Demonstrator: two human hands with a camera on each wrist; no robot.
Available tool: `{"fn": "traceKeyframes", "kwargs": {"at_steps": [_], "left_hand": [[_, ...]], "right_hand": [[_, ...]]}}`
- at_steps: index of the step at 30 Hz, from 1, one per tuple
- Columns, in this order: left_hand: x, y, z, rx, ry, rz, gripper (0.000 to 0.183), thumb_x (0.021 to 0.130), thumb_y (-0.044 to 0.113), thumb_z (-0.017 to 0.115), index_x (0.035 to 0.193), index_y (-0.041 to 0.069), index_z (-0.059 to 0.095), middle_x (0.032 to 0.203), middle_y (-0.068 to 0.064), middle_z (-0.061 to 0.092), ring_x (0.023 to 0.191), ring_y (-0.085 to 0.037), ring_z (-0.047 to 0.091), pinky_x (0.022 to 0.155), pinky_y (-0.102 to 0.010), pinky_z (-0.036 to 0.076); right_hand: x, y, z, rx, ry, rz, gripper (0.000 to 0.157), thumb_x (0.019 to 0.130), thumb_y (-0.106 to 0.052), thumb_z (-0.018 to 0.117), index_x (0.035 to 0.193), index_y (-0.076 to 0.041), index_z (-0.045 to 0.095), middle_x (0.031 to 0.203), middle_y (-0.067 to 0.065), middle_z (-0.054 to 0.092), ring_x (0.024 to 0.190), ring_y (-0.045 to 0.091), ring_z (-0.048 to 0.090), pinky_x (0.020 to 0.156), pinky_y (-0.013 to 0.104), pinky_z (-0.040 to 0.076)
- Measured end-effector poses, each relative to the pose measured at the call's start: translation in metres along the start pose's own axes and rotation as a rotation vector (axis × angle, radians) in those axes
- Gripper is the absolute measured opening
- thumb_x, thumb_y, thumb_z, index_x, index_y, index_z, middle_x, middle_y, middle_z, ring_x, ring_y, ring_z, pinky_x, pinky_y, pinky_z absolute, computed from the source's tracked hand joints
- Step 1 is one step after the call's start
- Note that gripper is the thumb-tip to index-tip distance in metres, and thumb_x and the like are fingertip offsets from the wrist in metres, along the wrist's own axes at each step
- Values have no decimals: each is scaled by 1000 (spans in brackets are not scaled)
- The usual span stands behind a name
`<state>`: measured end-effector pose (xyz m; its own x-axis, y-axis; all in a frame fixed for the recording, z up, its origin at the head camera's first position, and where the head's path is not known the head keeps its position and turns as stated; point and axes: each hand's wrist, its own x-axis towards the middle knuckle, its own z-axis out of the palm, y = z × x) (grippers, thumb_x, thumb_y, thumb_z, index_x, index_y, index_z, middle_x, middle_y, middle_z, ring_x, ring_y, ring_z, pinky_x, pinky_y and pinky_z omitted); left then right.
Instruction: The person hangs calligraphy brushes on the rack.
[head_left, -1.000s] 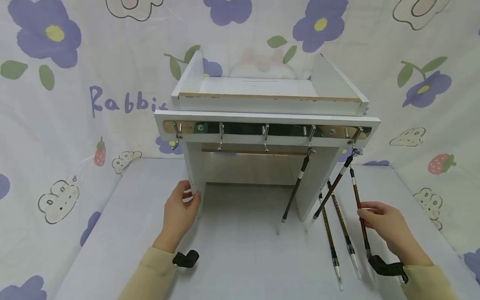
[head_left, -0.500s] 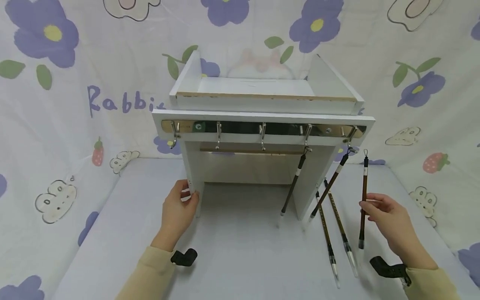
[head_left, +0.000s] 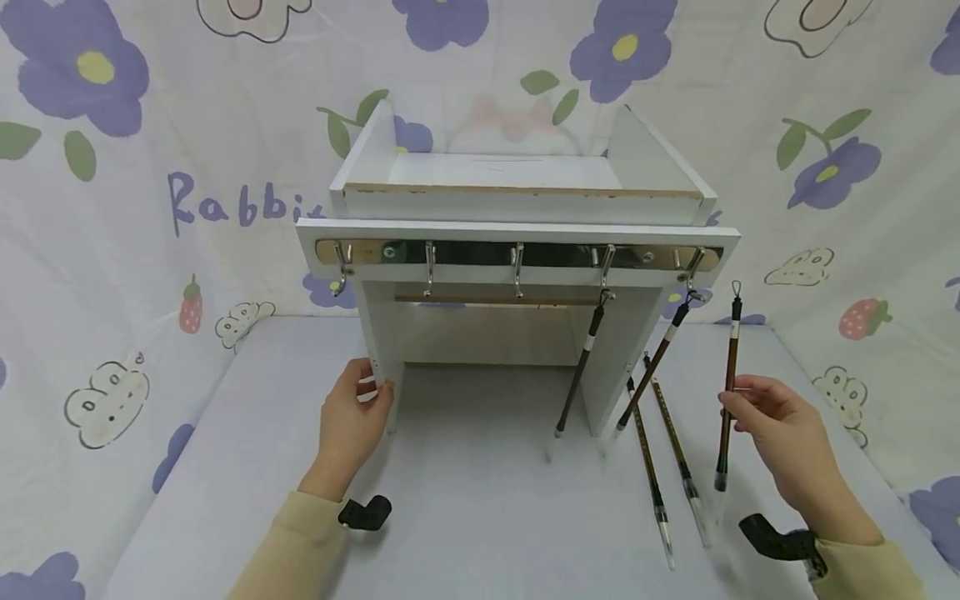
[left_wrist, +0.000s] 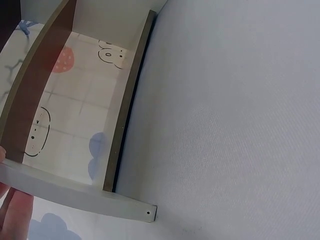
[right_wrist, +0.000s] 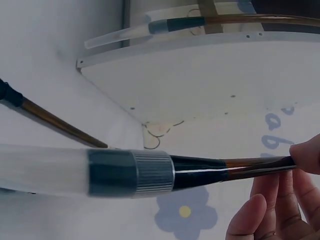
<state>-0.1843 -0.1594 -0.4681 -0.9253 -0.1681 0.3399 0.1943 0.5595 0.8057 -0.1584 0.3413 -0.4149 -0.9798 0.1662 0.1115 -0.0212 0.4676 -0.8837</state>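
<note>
In the head view my right hand (head_left: pixel 783 446) pinches a calligraphy brush (head_left: pixel 731 358) by its brown handle. It stands nearly upright, hanging loop at the top and clear cap (right_wrist: pixel 42 170) at the bottom. My left hand (head_left: pixel 351 425) grips the edge of the left side panel (head_left: pixel 381 333) of a white shelf rack. Along the rack's front board runs a metal strip with several hooks (head_left: pixel 517 271). One brush (head_left: pixel 580 371) hangs from the second hook from the right, and another brush (head_left: pixel 652 364) hangs tilted from the rightmost hook.
Two more capped brushes, a nearer brush (head_left: pixel 650 475) and a farther brush (head_left: pixel 677 454), lie on the white table (head_left: pixel 480 517) right of the rack. The rack's open top shelf (head_left: pixel 502 171) faces a patterned cloth (head_left: pixel 217 125) behind it.
My right hand has lifted its brush and turned it from slanted to nearly upright, moving it clear of the rightmost hanging brush. My left hand keeps its grip on the rack.
</note>
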Motion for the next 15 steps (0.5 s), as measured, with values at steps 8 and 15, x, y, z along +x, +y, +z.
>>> {"fn": "traceKeyframes", "kwargs": {"at_steps": [8, 15], "left_hand": [[-1, 0, 1, -2, -8, 0, 30, 94, 18, 63, 121, 11, 54, 120, -9, 60, 102, -26, 63, 80, -38, 58], [-1, 1, 1, -1, -11, -8, 30, 94, 19, 63, 121, 11, 54, 121, -8, 59, 101, -26, 64, 79, -39, 58]], "right_hand": [[-3, -9, 5, 89, 68, -36, 27, 94, -24, 65, 116, -9, 59, 99, -3, 66, 84, 9, 59, 69, 13, 50], [-8, -22, 8, 110, 159, -128, 26, 94, -16, 65, 115, -3, 59, 98, 0, 64, 84, 11, 59, 69, 12, 50]]}}
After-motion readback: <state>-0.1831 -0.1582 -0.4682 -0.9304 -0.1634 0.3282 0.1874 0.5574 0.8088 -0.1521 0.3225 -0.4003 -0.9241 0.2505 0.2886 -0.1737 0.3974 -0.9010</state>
